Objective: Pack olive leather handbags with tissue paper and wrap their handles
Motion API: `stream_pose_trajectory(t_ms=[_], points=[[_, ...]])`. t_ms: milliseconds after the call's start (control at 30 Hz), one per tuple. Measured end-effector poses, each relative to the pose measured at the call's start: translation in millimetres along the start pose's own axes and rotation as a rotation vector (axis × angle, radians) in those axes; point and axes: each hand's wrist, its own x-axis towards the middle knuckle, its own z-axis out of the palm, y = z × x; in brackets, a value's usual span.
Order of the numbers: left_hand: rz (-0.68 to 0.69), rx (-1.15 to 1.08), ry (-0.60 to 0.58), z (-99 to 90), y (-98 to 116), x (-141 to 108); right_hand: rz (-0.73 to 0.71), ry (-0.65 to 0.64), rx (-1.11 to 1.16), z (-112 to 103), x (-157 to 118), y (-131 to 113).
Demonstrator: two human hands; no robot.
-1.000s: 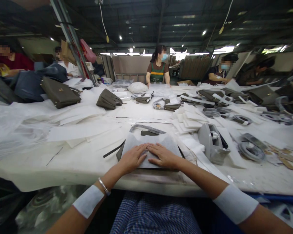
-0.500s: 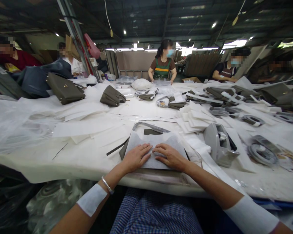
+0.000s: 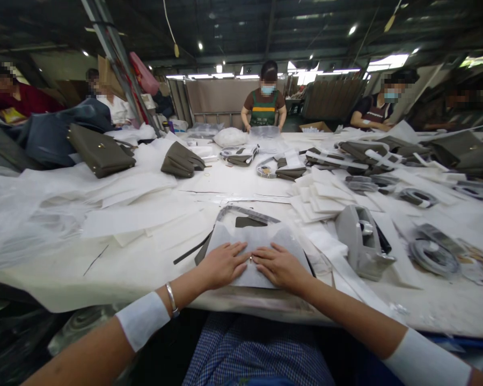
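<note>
A dark olive handbag (image 3: 202, 251) lies on the table in front of me, mostly covered by a white paper sheet (image 3: 225, 236). Its wrapped handle (image 3: 249, 210) arches out at the far side, and a dark strap (image 3: 192, 249) sticks out to the left. Flat on the sheet rests my left hand (image 3: 222, 265), fingers stretched toward the middle. My right hand (image 3: 280, 266) lies flat opposite, its fingertips nearly meeting the left ones. A small metal clasp (image 3: 250, 259) shows between the fingertips. Neither hand grips anything.
To the right stands a grey tape dispenser (image 3: 361, 241), beside a stack of white sheets (image 3: 317, 195). Wrapped strap coils (image 3: 432, 254) lie farther right. Other olive bags (image 3: 100, 150) sit toward the back left. Across the table a person in a green apron (image 3: 263, 110) handles clear plastic.
My hands have shifted slightly down over the sheet, and the metal clasp now shows between them. The person across has turned to face the table.
</note>
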Motion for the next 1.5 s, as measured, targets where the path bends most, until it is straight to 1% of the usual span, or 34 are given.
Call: stream_pose_trajectory(t_ms=[100,167,233,333,467,567,633,733,800,867,933,1000,1133,1267,1333,1400,1467,1500], points=[[0.116,0.008,-0.04,-8.5,-14.2,0.8,0.006,-0.064,-0.065,-10.7,-4.8,0.8],[0.144,-0.013,-0.035,-10.5,-20.8,-1.4,0.009,-0.096,-0.089,-14.8,-7.6,2.5],[0.116,-0.034,0.003,-9.6,-23.2,-4.8,0.009,-0.116,-0.095,-16.0,-9.2,4.1],[0.072,-0.037,0.052,-7.1,-21.4,-8.9,-0.003,-0.127,-0.084,-16.7,-10.2,5.0],[0.078,0.014,0.045,-8.2,-19.7,-9.6,-0.011,-0.115,-0.088,-20.3,-10.2,5.5],[0.099,0.081,0.069,-8.3,-23.3,-7.2,-0.032,-0.08,-0.142,-20.5,-8.7,10.0],[0.125,0.143,0.112,-3.9,-28.3,-5.1,-0.061,-0.041,-0.199,-16.0,-7.4,16.9],[0.183,0.225,0.206,11.1,-39.0,-2.9,-0.118,0.081,-0.283,-3.4,-6.8,31.1],[0.186,0.243,0.258,22.5,-47.0,-2.4,-0.132,0.153,-0.304,4.2,-7.4,40.1],[0.164,0.247,0.279,29.3,-54.8,-1.2,-0.108,0.168,-0.292,6.7,-7.1,46.5],[0.161,0.248,0.265,27.9,-61.4,2.9,-0.069,0.129,-0.27,3.6,-3.6,50.1],[0.156,0.238,0.24,19.1,-66.2,11.3,0.003,0.102,-0.262,-1.9,3.5,52.1],[0.049,0.166,0.21,-0.7,-69.0,33.9,0.186,0.037,-0.225,-7.8,22.0,53.5],[-0.018,0.017,0.185,-10.3,-67.3,46.6,0.287,-0.017,-0.108,-14.0,35.6,49.3],[-0.056,-0.066,0.121,-16.7,-67.3,48.8,0.34,-0.072,-0.049,-22.4,40.4,46.4],[-0.09,-0.14,0.016,-24.6,-67.9,49.9,0.372,-0.105,0.005,-31.8,43.6,44.7],[-0.096,-0.194,-0.061,-30.6,-68.7,50.2,0.362,-0.113,0.051,-38.2,45.0,45.0],[-0.094,-0.212,-0.073,-31.9,-69.0,50.1,0.349,-0.117,0.069,-39.4,45.2,45.9]])
